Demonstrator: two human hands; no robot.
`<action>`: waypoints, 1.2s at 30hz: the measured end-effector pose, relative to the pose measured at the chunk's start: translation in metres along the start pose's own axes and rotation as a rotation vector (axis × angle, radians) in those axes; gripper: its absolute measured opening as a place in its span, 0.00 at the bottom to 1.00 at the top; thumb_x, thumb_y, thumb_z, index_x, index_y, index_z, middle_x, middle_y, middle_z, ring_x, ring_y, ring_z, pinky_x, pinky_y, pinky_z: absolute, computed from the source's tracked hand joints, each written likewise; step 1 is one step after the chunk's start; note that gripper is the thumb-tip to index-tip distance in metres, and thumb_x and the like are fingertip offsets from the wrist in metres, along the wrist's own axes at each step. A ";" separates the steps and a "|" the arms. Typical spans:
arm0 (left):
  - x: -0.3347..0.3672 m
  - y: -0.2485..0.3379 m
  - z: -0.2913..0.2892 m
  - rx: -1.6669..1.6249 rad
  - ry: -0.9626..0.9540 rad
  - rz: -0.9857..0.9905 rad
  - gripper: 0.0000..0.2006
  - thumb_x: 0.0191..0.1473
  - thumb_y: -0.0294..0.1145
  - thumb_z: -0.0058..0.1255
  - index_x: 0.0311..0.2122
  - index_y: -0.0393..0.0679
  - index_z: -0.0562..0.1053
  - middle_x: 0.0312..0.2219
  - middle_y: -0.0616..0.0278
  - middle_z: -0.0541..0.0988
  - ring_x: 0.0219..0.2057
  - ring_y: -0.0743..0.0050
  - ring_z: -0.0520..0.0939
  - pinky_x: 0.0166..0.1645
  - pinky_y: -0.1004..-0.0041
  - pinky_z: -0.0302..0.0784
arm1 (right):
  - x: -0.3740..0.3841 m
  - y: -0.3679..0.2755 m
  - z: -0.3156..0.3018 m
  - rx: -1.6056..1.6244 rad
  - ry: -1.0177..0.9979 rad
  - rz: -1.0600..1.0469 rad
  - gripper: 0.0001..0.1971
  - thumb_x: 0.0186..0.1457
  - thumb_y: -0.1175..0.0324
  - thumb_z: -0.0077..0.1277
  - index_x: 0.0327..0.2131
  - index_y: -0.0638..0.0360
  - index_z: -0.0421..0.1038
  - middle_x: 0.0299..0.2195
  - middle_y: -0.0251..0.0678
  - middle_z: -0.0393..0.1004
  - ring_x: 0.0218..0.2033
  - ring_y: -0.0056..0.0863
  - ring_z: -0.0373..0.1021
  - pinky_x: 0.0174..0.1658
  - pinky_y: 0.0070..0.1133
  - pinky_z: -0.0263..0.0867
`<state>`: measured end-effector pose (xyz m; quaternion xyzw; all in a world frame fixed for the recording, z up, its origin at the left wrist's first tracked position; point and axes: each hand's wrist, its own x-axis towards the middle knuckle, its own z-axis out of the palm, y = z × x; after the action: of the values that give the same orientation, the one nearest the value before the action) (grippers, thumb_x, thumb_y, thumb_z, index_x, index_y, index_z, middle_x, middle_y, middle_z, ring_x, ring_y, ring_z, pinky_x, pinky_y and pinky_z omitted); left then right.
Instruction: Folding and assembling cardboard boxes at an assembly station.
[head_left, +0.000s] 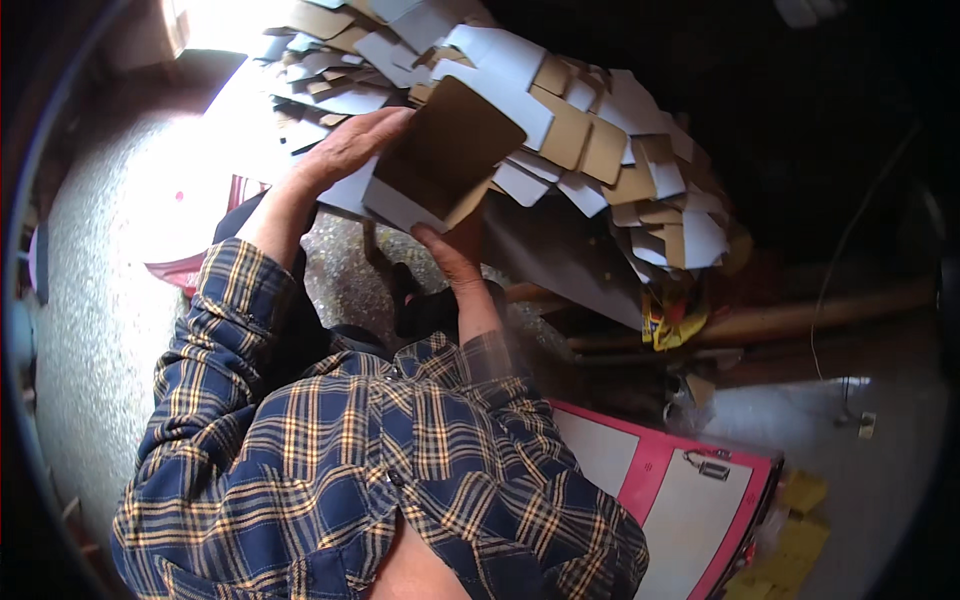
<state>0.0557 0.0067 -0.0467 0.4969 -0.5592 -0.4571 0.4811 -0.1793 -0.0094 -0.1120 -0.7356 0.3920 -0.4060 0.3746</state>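
Between my two hands is a small cardboard box (398, 207), white outside and brown inside, its open top facing me with a flap raised at the far side. My left hand (355, 147) lies along the box's left side, fingers closed on it. At the near right corner my right hand (452, 257) grips the box, thumb on the white wall; its other fingers are hidden behind. Just beyond the box lies a large heap of flat, unfolded box blanks (570, 130), white on one face and brown on the other.
To the right stands a pink-and-white panel (690, 520) with a dark handle-like fitting. A yellow and red wrapper (678, 318) hangs below the heap, near a wooden beam (810, 310). Speckled floor (100, 300) spreads on the left, with a red object (180, 272) by my leg.
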 end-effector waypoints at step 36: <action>0.090 -0.017 0.045 0.010 0.433 0.028 0.28 0.54 0.41 0.50 0.56 0.33 0.65 0.43 0.47 0.78 0.44 0.58 0.80 0.50 0.69 0.74 | 0.096 -0.028 -0.116 0.355 0.205 0.210 0.29 0.54 0.73 0.52 0.58 0.66 0.56 0.36 0.33 0.70 0.37 0.26 0.70 0.38 0.23 0.69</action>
<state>0.0095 -0.0827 -0.0609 0.5779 -0.4519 -0.3304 0.5938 -0.2403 -0.1094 -0.0130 -0.5683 0.4249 -0.4999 0.4965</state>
